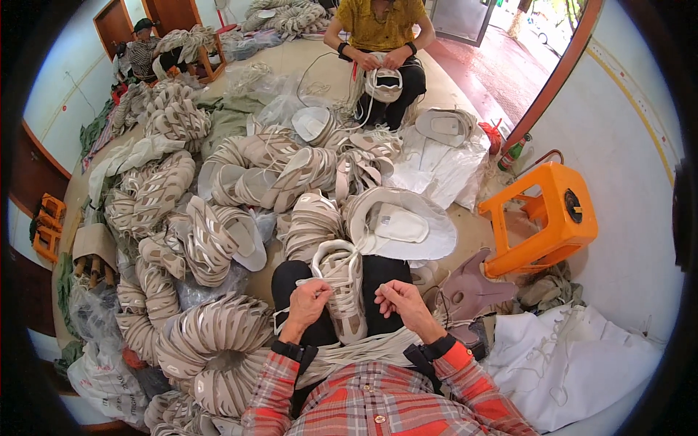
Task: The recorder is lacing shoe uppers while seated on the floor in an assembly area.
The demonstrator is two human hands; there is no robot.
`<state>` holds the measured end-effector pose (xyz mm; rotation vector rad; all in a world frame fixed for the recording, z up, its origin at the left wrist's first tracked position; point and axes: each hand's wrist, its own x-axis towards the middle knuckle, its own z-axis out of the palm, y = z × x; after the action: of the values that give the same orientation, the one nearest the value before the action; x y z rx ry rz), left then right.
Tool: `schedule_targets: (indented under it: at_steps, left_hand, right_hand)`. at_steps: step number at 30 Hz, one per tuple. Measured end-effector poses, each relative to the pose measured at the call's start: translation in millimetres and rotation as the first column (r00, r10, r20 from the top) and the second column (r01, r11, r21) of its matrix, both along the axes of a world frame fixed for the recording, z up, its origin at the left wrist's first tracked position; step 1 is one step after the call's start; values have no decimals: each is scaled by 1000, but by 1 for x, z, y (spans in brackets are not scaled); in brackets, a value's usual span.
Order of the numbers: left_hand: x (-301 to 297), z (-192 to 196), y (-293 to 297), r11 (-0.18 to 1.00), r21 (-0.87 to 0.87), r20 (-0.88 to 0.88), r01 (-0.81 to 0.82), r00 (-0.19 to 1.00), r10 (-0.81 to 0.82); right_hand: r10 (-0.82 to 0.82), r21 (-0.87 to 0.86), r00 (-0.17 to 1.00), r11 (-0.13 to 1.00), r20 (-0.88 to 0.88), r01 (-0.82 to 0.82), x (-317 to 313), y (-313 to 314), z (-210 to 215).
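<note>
Two hands are working a lace on one shoe upper in your lap.

You are holding your left hand [309,301] curled at the left edge of the upper [343,294], fingers pinching a white lace [314,279]; your right hand [401,301] is pinching the lace end just right of it. The upper is lying on your knees, toe toward you. Your forearms are coming in from below in plaid sleeves, partly cut off. The lace's path through the eyelets is hard to make out. Stacked uppers [218,349] are lying loose around you; an orange stool [552,218] is tipped over at your right.
</note>
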<state>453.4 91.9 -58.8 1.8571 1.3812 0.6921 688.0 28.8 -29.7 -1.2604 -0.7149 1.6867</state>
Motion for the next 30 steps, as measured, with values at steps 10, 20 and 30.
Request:
schedule_targets:
  at_steps: [10, 20, 30]
  left_hand:
    - [29, 9, -19, 989, 124, -124, -82, 988, 97]
    - [43, -2, -23, 958, 241, -346, -154, 909, 233]
    - [36, 9, -23, 972, 154, -169, -179, 964, 204]
  right_hand:
    - [56, 25, 990, 998, 133, -60, -11, 4, -3]
    - [198, 17, 859, 972, 473, -233, -44, 17, -11]
    - [-304, 233, 92, 468, 948, -853, -59, 49, 0]
